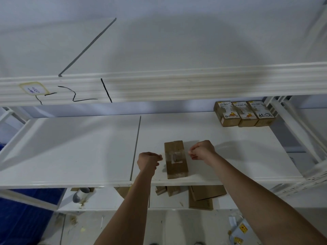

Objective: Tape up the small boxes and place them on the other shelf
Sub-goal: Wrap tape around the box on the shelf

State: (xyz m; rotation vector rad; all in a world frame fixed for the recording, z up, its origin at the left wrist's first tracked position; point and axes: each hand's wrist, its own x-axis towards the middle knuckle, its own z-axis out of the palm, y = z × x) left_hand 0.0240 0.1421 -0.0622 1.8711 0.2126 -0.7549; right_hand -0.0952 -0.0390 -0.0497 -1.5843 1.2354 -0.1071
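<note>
Flanking the small box (175,159), left hand (149,160) and right hand (202,150) pinch clear tape (174,155).

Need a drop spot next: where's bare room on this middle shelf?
Bare: everything left of the seam, and between the box being taped and the three labelled boxes. Crowded: that back-right corner, and around both hands.

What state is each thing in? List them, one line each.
Small box: lying flat on the middle shelf, clear tape stretched over its top.
Clear tape: a strip held taut across the box, an end in each hand.
Left hand: fingers pinching the tape end.
Right hand: fingers pinching the other end.
Three labelled boxes: closed, side by side at the shelf's back right.
</note>
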